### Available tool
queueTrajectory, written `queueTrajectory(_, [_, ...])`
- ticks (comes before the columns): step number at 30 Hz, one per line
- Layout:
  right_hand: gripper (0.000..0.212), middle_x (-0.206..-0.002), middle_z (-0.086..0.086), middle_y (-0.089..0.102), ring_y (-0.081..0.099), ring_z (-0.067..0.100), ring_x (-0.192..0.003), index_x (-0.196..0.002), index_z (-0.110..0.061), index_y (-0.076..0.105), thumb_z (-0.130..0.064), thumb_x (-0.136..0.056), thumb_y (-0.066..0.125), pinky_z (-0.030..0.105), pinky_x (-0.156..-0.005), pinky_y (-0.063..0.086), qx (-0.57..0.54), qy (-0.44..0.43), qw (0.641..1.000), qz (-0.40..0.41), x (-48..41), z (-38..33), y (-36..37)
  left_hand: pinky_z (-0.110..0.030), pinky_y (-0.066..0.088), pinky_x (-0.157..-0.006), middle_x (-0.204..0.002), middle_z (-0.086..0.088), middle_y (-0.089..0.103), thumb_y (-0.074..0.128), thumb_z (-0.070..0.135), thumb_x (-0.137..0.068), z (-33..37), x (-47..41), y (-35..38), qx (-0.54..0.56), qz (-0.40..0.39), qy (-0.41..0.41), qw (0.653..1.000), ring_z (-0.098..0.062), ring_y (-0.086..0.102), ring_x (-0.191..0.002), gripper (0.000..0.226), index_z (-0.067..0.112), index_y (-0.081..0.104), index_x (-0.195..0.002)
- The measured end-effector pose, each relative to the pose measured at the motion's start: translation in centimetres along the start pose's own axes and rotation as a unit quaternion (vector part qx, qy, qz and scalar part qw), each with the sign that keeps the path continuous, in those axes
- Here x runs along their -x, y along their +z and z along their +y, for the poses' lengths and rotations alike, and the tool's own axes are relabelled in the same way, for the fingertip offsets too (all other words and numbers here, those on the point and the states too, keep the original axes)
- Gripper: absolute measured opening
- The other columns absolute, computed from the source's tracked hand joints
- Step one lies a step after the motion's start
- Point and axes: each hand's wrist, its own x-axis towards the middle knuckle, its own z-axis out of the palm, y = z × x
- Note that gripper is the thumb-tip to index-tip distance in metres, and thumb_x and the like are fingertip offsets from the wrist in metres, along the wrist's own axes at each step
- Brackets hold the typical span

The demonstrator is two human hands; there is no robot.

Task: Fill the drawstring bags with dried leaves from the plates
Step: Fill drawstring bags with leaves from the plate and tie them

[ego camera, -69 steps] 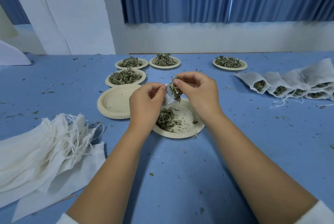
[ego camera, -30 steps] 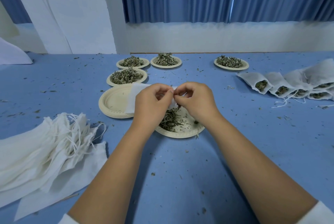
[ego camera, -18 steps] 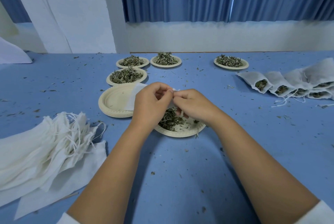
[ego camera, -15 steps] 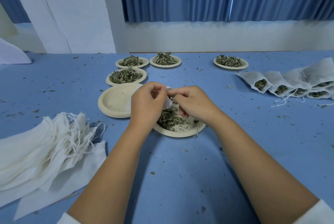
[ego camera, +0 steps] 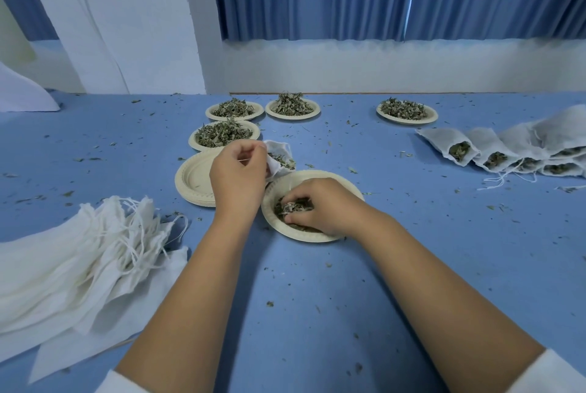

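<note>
Drawstring bag (ego camera: 280, 159), pinched by the left hand (ego camera: 237, 177), should gape beside the mid-frame plate (ego camera: 347, 181) while the right hand (ego camera: 320, 205) pinches leaves (ego camera: 293, 207).

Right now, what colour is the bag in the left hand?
White, in the head view: the bag.

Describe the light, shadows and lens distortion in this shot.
Head view: soft bluish light, no glare on the table. Head view: faint shadows beneath the forearms and near plate. Head view: wide-angle stretch leans the left pillar, swells the forearms; right hand in the dried leaves looks slightly soft.
</note>
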Motion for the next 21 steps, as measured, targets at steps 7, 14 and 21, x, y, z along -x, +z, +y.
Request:
queueTrajectory(7, [0.02,-0.087,-0.01,0.062,0.053,0.004,-0.08,-0.1,-0.022,0.075,-0.028,-0.081,0.077,0.008,-0.06,0.035,-0.041,0.03,0.996,0.078,0.1,0.5,-1.3,-0.047,0.057,-0.083,-0.074,0.006,0.069,0.062,0.02,-0.093,0.1,0.1,0.1,-0.006,-0.009,0.008,1.0,-0.02,0.069,-0.08,0.011,0.025,0.068,-0.086])
queueTrajectory(14, [0.009,-0.082,-0.005,0.071,0.065,0.01,-0.08,-0.084,-0.024,0.073,-0.022,-0.078,0.08,0.023,-0.074,0.05,-0.17,0.062,0.971,0.158,0.5,1.0,-3.7,-0.046,0.058,-0.083,-0.079,0.005,0.07,0.063,0.021,-0.093,0.1,0.1,0.2,-0.006,-0.018,0.005,1.0,-0.02,0.069,-0.084,0.008,0.023,0.07,-0.089])
queueTrajectory(21, [0.01,-0.08,-0.004,0.069,0.061,0.008,-0.075,-0.085,-0.024,0.071,-0.019,-0.081,0.078,0.028,-0.079,0.052,-0.273,0.075,0.932,0.226,0.7,0.7,-4.2,-0.044,0.057,-0.084,-0.082,0.004,0.071,0.062,0.019,-0.093,0.2,0.5,0.5,-0.034,-0.049,0.01,0.998,-0.016,0.069,-0.083,0.009,0.018,0.071,-0.09])
